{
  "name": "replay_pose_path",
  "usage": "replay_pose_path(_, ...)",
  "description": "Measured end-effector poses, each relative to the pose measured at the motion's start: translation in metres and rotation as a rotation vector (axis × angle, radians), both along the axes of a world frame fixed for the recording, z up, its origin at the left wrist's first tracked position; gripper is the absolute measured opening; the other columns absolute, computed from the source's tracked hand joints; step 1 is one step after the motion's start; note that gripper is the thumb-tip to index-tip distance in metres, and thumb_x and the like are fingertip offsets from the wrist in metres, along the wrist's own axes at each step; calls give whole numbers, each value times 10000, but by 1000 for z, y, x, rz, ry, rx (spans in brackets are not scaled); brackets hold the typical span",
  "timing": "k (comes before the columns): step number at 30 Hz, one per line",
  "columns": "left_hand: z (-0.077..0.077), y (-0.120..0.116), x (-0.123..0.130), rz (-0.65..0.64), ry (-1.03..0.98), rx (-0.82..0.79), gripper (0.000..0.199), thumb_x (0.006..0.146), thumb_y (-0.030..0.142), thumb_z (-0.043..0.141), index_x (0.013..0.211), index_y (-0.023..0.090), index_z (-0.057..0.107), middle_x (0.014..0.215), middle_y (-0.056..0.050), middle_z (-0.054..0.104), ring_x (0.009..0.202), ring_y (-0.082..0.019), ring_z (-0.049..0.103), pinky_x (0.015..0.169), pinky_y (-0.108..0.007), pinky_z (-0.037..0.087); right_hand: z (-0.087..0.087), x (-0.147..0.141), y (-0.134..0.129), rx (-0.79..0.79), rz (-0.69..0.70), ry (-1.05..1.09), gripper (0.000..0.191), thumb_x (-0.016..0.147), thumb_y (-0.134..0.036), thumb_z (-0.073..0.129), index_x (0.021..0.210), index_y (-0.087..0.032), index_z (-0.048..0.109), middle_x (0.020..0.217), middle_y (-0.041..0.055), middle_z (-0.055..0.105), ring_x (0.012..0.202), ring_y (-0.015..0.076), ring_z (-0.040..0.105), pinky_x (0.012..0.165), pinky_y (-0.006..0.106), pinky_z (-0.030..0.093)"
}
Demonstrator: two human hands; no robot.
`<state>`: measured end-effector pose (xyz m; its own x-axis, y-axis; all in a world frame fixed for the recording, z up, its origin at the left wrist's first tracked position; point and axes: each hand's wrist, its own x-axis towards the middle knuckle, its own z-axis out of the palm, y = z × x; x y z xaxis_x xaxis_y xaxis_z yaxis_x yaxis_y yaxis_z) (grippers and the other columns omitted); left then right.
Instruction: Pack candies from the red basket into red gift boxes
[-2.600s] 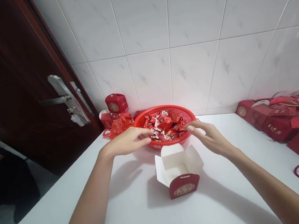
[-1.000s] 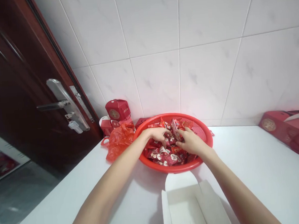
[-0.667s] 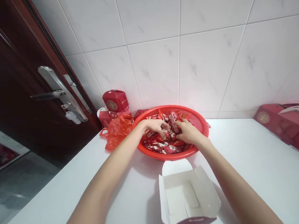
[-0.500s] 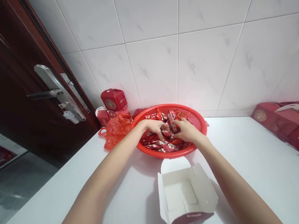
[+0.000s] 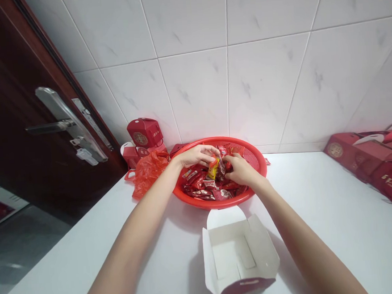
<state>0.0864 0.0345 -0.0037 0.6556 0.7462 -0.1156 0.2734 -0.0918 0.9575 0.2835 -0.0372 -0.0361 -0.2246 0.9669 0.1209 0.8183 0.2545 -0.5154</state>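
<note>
A red plastic basket (image 5: 262, 169) with perforated sides holds many small wrapped candies (image 5: 204, 192). My left hand (image 5: 198, 155) is over the basket's left half, its fingers closed at the top of a yellow and orange wrapped candy (image 5: 213, 169). My right hand (image 5: 240, 168) reaches in from the right, fingers curled against a dark red wrapped candy (image 5: 221, 170); part of its grip is hidden. In front of the basket stands an open box (image 5: 208, 253), white inside and red outside, with its flaps up and nothing inside.
Red gift boxes (image 5: 144, 132) and a crumpled red plastic bag (image 5: 149, 173) are left of the basket. More red boxes (image 5: 361, 158) lie at the right on the white table (image 5: 320, 192). A tiled wall (image 5: 192, 93) rises behind; a dark door (image 5: 17, 132) is at left.
My left hand has lifted slightly out of the candies, and the yellow candy now shows beneath its fingers. My right hand stays among the candies. The view has shifted a little.
</note>
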Motion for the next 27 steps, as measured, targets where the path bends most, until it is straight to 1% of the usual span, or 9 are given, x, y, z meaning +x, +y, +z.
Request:
replay_pose_path(4, 0, 1, 1, 103, -128, -24, 334, 679, 239, 827, 971, 158, 685, 820, -2, 681, 754, -136, 664, 713, -287, 552, 2, 3, 2, 79, 53, 157, 503, 755, -113, 685, 1256, -141, 648, 1188, 156, 618, 1108, 292, 592, 928, 366, 461)
replay_pose_path(7, -1, 2, 2, 117, -160, -7, 319, 690, 227, 839, 956, 137, 685, 855, -25, 699, 772, -145, 681, 715, -292, 567, 3, 5, 3, 107, 157, 299, 371, 763, -191, 710, 1134, -176, 707, 1055, 86, 679, 999, 251, 615, 876, 354, 469)
replay_pose_path(10, -3, 2, 3, 136, -194, 2, 303, 694, 213, 843, 938, 131, 683, 845, -22, 702, 771, -146, 686, 755, -319, 583, 5, 7, 2, 103, 194, 375, 298, 754, -244, 745, 1045, -181, 732, 1002, 65, 693, 927, 231, 621, 834, 344, 467)
replay_pose_path(14, -2, 0, 4, 160, -249, 10, 332, 669, 199, 853, 953, 137, 693, 850, -12, 710, 771, -144, 689, 770, -331, 589, 8, 6, -2, 24, 159, 414, 393, 746, -400, 785, 1047, -161, 706, 978, 65, 693, 882, 224, 627, 784, 330, 463)
replay_pose_path(16, -1, 0, 4, 150, -239, 10, 362, 673, 201, 848, 998, 139, 702, 835, -16, 724, 767, -144, 692, 782, -329, 582, 9, 5, -2, 7, 101, 422, 285, 802, -406, 728, 944, -162, 693, 915, 49, 685, 824, 203, 619, 737, 308, 451)
replay_pose_path(19, 0, 0, 3, 179, -213, 40, 388, 714, 206, 811, 1078, 140, 696, 820, -38, 761, 782, -153, 705, 835, -336, 563, 9, 5, -1, -18, 5, 404, 175, 836, -333, 670, 769, -176, 630, 839, 21, 658, 757, 176, 594, 691, 283, 430)
replay_pose_path(21, 0, 2, 3, 247, -223, 71, 355, 745, 199, 766, 1086, 140, 687, 852, -57, 783, 822, -167, 723, 881, -346, 549, 8, 4, 0, -25, -15, 390, 173, 831, -304, 660, 724, -183, 598, 834, 14, 650, 761, 171, 594, 688, 274, 425)
replay_pose_path(24, -3, 8, 2, 382, -235, 132, 267, 766, 175, 698, 1030, 139, 686, 869, -63, 788, 857, -179, 738, 914, -350, 542, 9, 3, 1, -28, -38, 371, 153, 823, -286, 645, 722, -188, 586, 839, 14, 653, 771, 171, 598, 684, 266, 421)
replay_pose_path(27, -6, 13, 2, 530, -131, 281, 203, 758, 128, 638, 953, 134, 694, 828, -51, 775, 828, -175, 733, 885, -329, 550, 10, 3, -1, -40, -87, 379, 130, 796, -268, 635, 718, -192, 564, 810, 11, 652, 739, 166, 594, 659, 263, 413)
